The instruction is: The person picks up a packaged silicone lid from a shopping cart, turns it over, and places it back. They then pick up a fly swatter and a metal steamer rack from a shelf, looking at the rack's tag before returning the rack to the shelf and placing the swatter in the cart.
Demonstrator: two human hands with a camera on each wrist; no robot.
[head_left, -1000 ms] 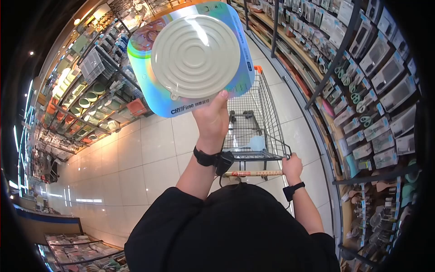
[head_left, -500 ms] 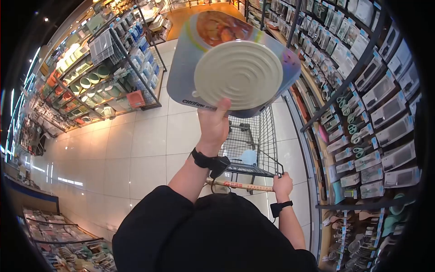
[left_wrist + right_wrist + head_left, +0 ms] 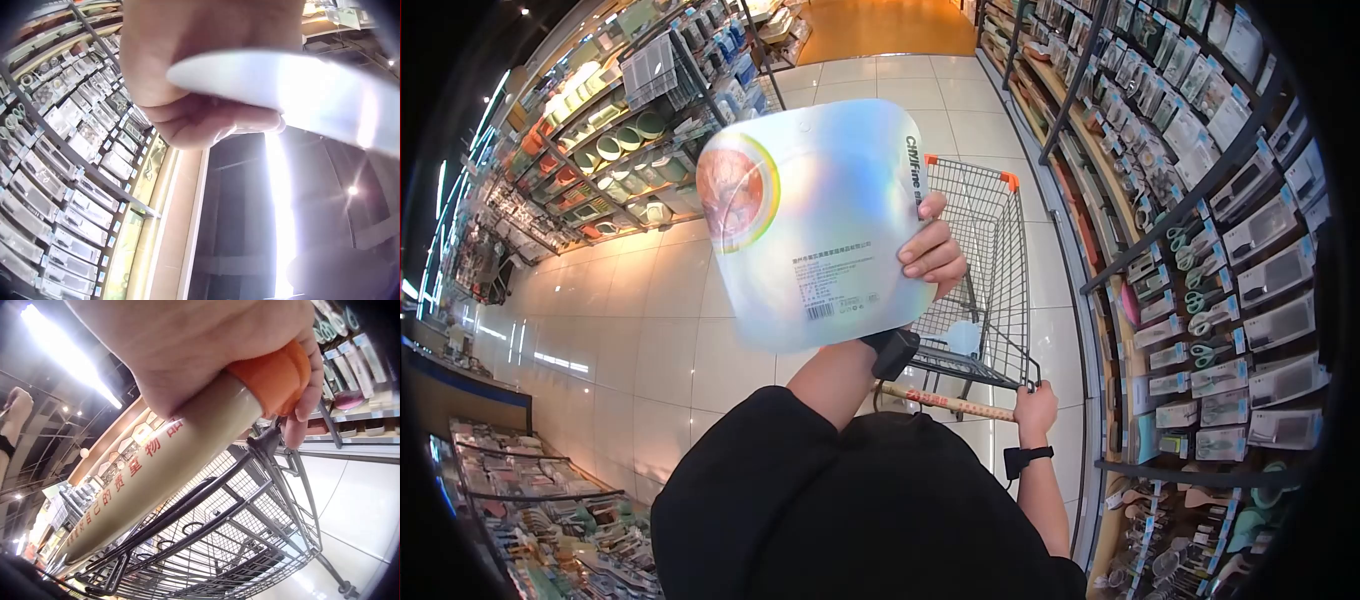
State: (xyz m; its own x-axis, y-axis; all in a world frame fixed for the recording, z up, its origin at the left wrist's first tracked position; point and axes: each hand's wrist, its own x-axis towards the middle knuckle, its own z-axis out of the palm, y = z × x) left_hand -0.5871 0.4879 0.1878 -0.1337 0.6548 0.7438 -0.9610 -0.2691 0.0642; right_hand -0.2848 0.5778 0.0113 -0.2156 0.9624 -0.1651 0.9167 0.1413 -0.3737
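Note:
In the head view my left hand [image 3: 935, 248] grips a shiny iridescent packaging card [image 3: 830, 200] by its right edge, fingers curled over the face toward me. That face carries a food picture, small print and a barcode; the round cream ribbed disc on the other side is hidden. The left wrist view shows the card [image 3: 250, 75] edge-on within the curled hand [image 3: 187, 119]. My right hand [image 3: 1035, 408] holds the right end of the shopping cart handle [image 3: 950, 402], wrapped round it beside the orange end piece [image 3: 275, 375] in the right wrist view.
The wire shopping cart [image 3: 990, 250] stands ahead, a pale blue item [image 3: 963, 337] in its basket. Along the right run shelves with hanging packs and scissors [image 3: 1200, 300]. A display shelf of green and orange ware [image 3: 610, 150] stands left across the tiled floor [image 3: 640, 320].
My left hand has turned the card over, so its printed back now faces me instead of the ribbed disc. The card came lower and leftward since half a second ago. My right hand stays on the handle.

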